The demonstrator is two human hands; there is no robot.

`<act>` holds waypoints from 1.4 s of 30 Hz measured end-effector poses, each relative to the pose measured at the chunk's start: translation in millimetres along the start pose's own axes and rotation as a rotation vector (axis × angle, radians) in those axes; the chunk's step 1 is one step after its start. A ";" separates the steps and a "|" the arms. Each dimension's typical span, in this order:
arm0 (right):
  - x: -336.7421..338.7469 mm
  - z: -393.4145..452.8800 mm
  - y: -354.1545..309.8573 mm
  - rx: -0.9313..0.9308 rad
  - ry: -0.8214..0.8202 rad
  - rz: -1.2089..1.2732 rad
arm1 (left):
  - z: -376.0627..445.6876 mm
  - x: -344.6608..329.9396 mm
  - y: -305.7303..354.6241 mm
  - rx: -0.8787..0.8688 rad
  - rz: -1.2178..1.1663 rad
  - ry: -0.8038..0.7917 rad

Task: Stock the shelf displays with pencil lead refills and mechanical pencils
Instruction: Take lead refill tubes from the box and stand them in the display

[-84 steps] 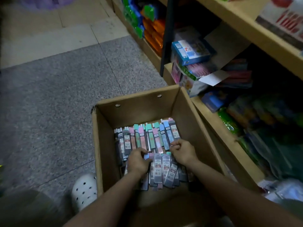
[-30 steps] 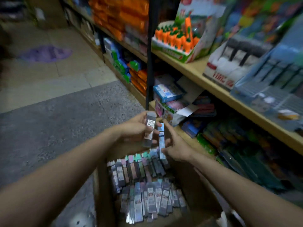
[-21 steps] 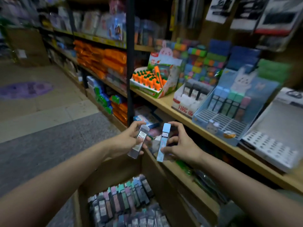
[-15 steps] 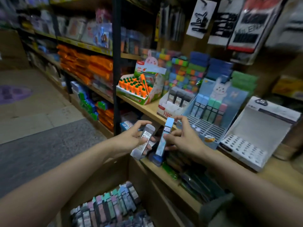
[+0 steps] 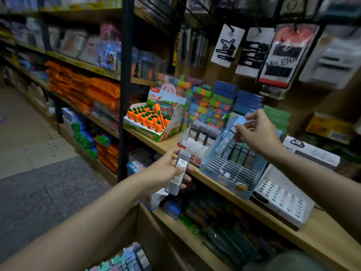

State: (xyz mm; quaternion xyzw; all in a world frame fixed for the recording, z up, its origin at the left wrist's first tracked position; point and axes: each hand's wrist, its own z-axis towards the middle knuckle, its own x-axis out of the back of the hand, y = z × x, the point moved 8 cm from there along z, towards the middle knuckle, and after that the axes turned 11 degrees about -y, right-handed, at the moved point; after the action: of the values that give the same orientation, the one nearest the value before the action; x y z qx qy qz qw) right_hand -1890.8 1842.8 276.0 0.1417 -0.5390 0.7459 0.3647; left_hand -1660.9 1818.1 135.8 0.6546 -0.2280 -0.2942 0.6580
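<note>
The blue refill case (image 5: 233, 128) has moved from in front of my chest to the back of the blue display tray (image 5: 230, 169) on the wooden shelf (image 5: 277, 216), so this one is about to be slotted. My right hand (image 5: 256, 132) pinches its top, arm stretched far and right. My left hand (image 5: 166, 171) stays nearer, fingers wrapped round the grey refill case (image 5: 178, 171), which likely belongs in the white display (image 5: 193, 149) just left. More refills wait in the box (image 5: 125, 259) below.
</note>
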 end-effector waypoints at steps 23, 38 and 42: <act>-31.8 28.5 42.1 0.002 -0.005 -0.303 | 57.9 -13.9 -45.0 0.028 -0.191 0.042; -54.3 38.0 55.7 -0.041 0.046 -0.321 | 62.4 1.5 -44.9 -0.015 -0.186 0.113; -57.2 35.9 52.6 -0.018 0.077 -0.366 | 63.0 3.3 -41.4 -0.053 -0.133 0.131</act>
State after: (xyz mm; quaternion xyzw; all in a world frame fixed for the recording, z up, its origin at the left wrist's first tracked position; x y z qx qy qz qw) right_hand -1894.2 1779.8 218.1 0.2055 -0.4966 0.6670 0.5161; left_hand -1705.4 1771.2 96.8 0.6686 -0.1329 -0.2995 0.6675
